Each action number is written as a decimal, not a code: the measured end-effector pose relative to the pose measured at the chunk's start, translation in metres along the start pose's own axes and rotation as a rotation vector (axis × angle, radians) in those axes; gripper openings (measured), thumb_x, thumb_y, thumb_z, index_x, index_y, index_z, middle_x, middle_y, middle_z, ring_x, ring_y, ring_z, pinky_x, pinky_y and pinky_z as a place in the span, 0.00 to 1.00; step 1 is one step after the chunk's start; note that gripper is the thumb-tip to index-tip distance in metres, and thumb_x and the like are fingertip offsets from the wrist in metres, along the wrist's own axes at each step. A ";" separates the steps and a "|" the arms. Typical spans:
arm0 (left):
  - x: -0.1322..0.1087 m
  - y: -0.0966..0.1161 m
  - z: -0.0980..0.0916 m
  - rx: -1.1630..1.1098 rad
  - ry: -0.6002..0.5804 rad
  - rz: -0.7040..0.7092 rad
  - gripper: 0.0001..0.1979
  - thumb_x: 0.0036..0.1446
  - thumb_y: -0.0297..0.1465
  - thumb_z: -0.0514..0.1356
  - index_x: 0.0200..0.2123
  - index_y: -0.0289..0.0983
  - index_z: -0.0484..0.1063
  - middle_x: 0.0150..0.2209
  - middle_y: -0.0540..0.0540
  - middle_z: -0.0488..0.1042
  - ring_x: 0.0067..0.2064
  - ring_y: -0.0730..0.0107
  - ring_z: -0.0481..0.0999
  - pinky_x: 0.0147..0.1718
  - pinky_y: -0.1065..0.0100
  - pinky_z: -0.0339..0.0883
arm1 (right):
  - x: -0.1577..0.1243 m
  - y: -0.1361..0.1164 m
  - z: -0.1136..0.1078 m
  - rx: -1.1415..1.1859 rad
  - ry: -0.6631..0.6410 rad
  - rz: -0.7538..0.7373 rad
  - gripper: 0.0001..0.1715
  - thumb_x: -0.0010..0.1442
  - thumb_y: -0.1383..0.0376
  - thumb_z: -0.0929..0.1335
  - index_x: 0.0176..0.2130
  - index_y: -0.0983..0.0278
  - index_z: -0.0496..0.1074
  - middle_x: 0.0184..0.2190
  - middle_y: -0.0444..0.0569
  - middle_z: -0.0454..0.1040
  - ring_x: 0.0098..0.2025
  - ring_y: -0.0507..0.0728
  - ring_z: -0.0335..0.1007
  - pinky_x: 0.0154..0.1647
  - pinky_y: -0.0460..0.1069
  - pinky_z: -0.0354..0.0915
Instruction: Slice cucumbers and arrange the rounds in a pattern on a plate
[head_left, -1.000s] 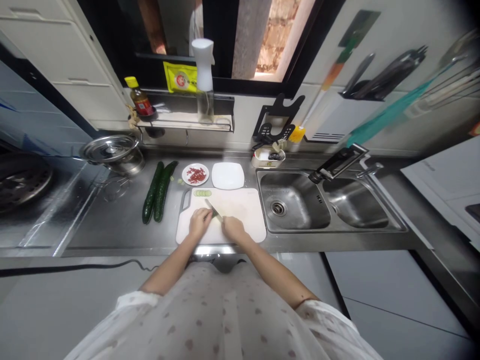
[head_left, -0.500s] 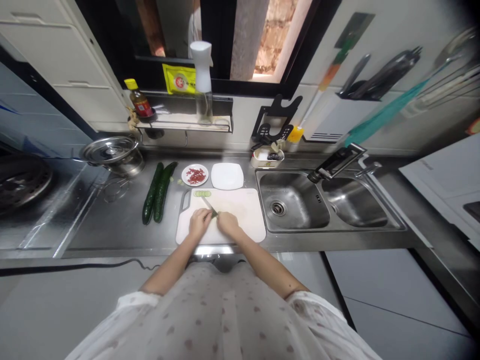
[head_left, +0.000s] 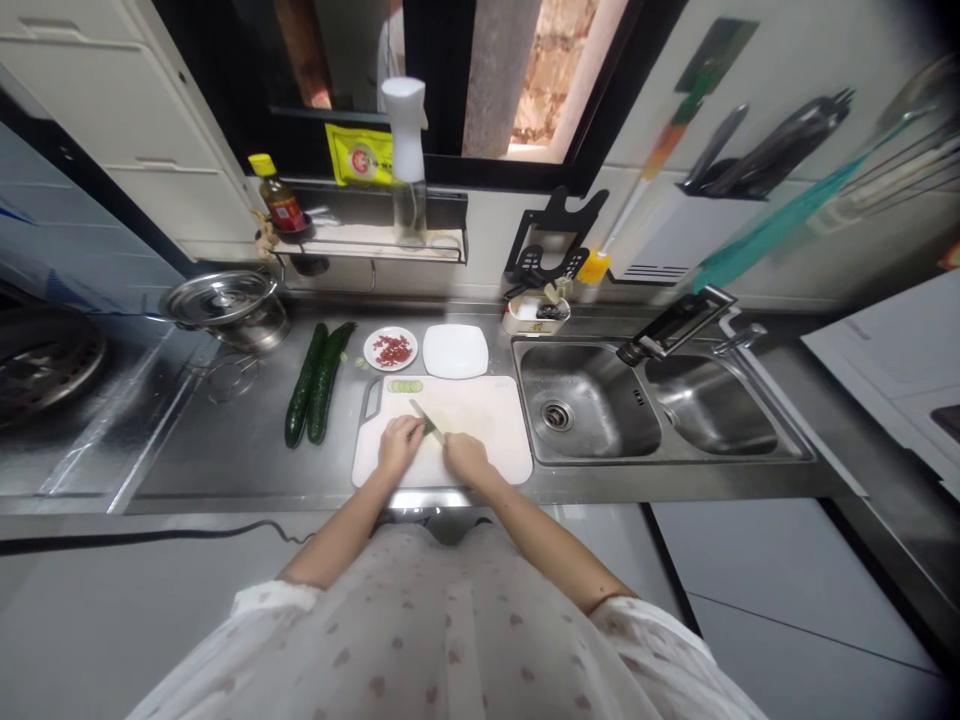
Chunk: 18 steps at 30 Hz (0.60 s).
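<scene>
On the white cutting board [head_left: 491, 420], my left hand [head_left: 400, 444] pinches a small green piece [head_left: 429, 426], which looks like cucumber. My right hand [head_left: 465, 458] is wrapped round the handle of a knife [head_left: 427, 412], whose blade points up and to the left, beside the green piece. Several pale green cucumber slices [head_left: 405, 386] lie in a row at the board's upper left. Two whole cucumbers [head_left: 322, 390] rest on the counter left of the board. Behind the board are a plate of chopped red pieces [head_left: 392, 350] and a white square plate [head_left: 455, 351].
A double sink [head_left: 592, 400] with a black faucet [head_left: 675, 325] lies to the right. A lidded steel pot [head_left: 251, 315] stands at the back left. Behind, a wall rack [head_left: 360, 245] holds a sauce bottle [head_left: 281, 200] and a spray bottle [head_left: 407, 150].
My right hand has moved slightly right and down with the knife, away from my left hand. More of the knife shows between them. My left hand has hardly moved.
</scene>
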<state>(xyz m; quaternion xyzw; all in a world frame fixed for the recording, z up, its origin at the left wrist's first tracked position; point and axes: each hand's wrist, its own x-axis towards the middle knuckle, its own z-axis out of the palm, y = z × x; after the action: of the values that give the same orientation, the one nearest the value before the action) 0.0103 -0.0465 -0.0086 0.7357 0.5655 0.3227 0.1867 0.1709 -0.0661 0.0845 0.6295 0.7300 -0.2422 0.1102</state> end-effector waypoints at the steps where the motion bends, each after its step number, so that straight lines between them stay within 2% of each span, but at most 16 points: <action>1: 0.000 0.000 0.000 0.001 -0.001 0.000 0.11 0.62 0.33 0.54 0.38 0.40 0.76 0.39 0.44 0.77 0.44 0.63 0.73 0.45 0.62 0.66 | 0.002 -0.001 -0.001 0.004 -0.004 -0.003 0.20 0.63 0.71 0.57 0.48 0.67 0.72 0.44 0.58 0.76 0.47 0.59 0.72 0.44 0.49 0.64; 10: -0.001 0.003 -0.002 0.002 0.006 0.005 0.11 0.62 0.33 0.53 0.39 0.40 0.76 0.40 0.45 0.77 0.44 0.64 0.73 0.46 0.63 0.65 | 0.016 -0.008 -0.001 0.056 0.013 -0.009 0.21 0.64 0.71 0.56 0.48 0.68 0.73 0.44 0.58 0.76 0.48 0.58 0.72 0.45 0.48 0.64; 18: 0.000 0.001 -0.001 -0.006 0.000 0.009 0.11 0.63 0.33 0.53 0.38 0.39 0.76 0.39 0.45 0.77 0.43 0.64 0.73 0.46 0.63 0.65 | 0.014 -0.004 0.005 0.034 0.027 -0.026 0.20 0.63 0.71 0.57 0.48 0.67 0.72 0.43 0.58 0.77 0.47 0.58 0.72 0.44 0.49 0.64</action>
<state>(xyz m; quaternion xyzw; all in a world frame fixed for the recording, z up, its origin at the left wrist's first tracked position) 0.0105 -0.0473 -0.0069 0.7376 0.5613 0.3252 0.1875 0.1642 -0.0567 0.0745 0.6249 0.7354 -0.2477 0.0863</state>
